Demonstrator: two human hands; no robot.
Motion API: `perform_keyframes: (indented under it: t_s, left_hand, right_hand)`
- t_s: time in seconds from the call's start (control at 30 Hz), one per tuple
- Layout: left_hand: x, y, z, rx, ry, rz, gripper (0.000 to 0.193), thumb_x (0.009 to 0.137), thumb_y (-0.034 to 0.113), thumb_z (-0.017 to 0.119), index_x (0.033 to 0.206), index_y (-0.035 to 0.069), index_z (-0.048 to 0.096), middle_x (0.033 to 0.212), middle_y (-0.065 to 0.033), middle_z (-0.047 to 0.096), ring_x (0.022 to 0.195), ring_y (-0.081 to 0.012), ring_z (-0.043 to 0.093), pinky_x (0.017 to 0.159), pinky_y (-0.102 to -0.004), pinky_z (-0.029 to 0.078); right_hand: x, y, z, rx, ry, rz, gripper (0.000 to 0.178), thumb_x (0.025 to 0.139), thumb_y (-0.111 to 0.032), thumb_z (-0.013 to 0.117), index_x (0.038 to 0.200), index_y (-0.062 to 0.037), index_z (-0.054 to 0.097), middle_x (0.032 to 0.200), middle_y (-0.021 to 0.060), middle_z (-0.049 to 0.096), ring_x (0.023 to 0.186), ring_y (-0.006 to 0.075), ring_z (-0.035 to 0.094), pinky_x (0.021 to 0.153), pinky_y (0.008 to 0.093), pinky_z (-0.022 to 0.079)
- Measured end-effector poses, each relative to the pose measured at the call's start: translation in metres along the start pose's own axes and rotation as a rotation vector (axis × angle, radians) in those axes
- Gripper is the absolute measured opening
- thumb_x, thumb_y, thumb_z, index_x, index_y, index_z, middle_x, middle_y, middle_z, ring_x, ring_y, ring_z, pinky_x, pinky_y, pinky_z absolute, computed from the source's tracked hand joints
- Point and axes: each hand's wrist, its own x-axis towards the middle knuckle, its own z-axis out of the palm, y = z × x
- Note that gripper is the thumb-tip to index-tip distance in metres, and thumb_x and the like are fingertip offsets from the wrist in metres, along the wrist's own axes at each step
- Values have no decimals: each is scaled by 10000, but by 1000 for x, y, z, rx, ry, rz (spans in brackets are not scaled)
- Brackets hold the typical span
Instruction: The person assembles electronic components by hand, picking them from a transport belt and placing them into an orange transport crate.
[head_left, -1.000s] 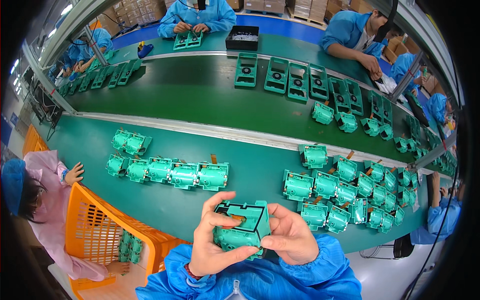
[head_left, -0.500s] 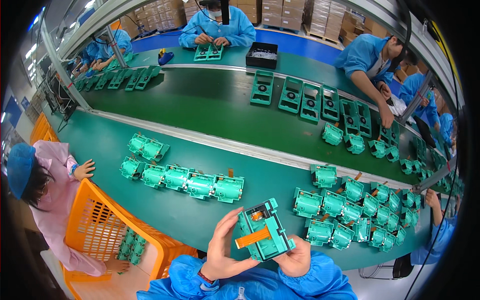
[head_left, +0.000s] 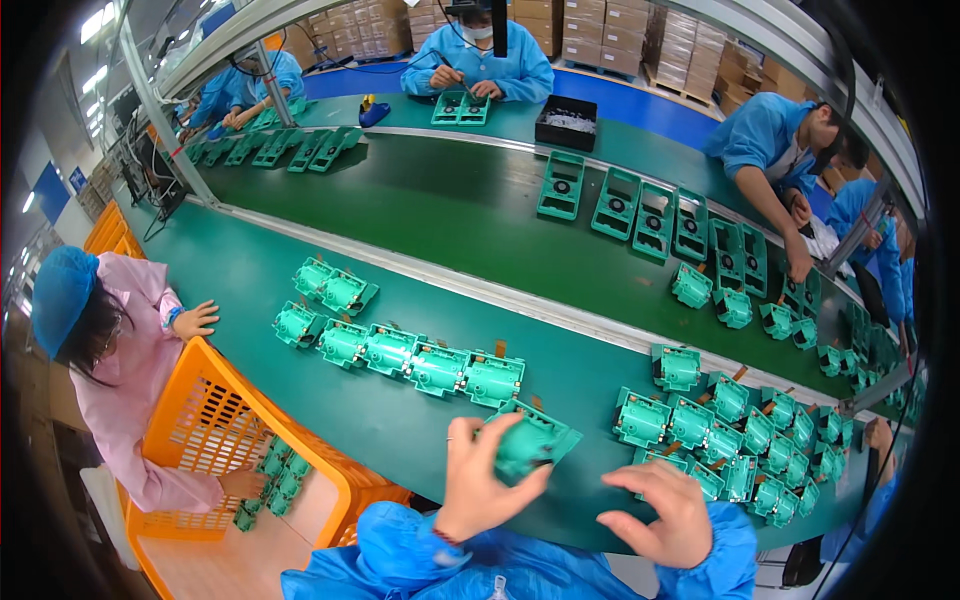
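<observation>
The left hand [head_left: 480,490] clamped a green, boxy plastic housing [head_left: 527,443] from 8 o'clock, apparently sparing its flat brown ribbon [head_left: 537,403], over the smooth green worktop [head_left: 375,430]. The right hand [head_left: 668,508], at 4 o'clock, was empty, fingers apart.

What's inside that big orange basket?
In the orange basket, green parts sit in rows on a pale surface, with another person's hand at them. Whatever lies beneath is covered.

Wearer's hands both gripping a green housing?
No: only the left hand holds a green housing, while the right hand is open and apart from it.
</observation>
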Motion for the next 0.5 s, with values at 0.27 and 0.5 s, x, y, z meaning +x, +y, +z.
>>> perform_keyframes:
  t_s: [0.27, 0.5]
  left_hand:
    - [3, -23, 58, 371, -51, -37, 545, 591, 253, 738, 1008, 24, 472, 1029, -218, 400, 902, -346, 411, 739, -417, 357]
    - [60, -9, -81, 666, -360, -75, 573, 625, 152, 702, 1132, 39, 462, 1123, -166, 454, 995, -349, 446, 847, -413, 396]
  right_hand:
    - [37, 76, 45, -312, -300, -12, 715, 681, -316, 694, 1179, 86, 375, 1061, 253, 506, 892, 374, 551, 744, 384, 467]
    - [74, 83, 86, -567, -499, 60, 870, 634, -337, 715, 1213, 147, 281, 1024, 270, 487, 825, 369, 539, 736, 372, 474]
